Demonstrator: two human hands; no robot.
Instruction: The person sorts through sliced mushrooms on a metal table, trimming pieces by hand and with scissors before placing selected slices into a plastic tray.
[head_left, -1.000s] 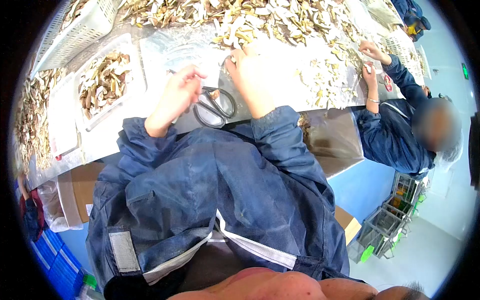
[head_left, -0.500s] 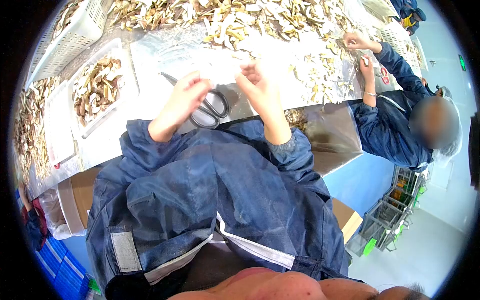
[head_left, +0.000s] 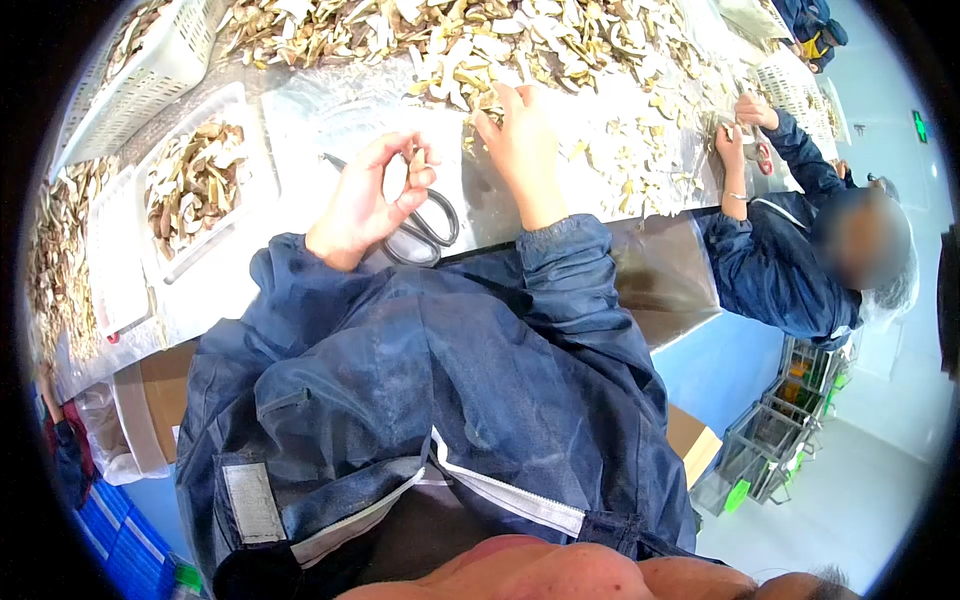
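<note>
Pale, cream-and-brown mushroom slices (head_left: 560,35) spread across the top of the frame, and the wearer's right hand (head_left: 525,150) reaches to their lower edge, just above the centre. Its thumb and forefinger stand apart, with no piece visible between them. The left hand (head_left: 365,200), left of centre, has its fingers curled towards the thumb; something small and brownish seems to sit at the fingertips, but whether it is gripped cannot be told.

Black-handled scissors (head_left: 433,240) lie on the worktable (head_left: 225,290) beneath and beside the left hand, loops showing to its lower right, the tip to its upper left. That seems the likeliest trouble: if the left hand dropped without care, it could knock the scissors towards the near edge or brush a blade. A loose curl of the fingers could let a small piece slip onto the bright surface, where glare would make it hard to spot. In the left of the frame, the white tub (head_left: 258,165) of darker slices stands well apart from the right hand, so a careless toss across could fall short or mix pieces
</note>
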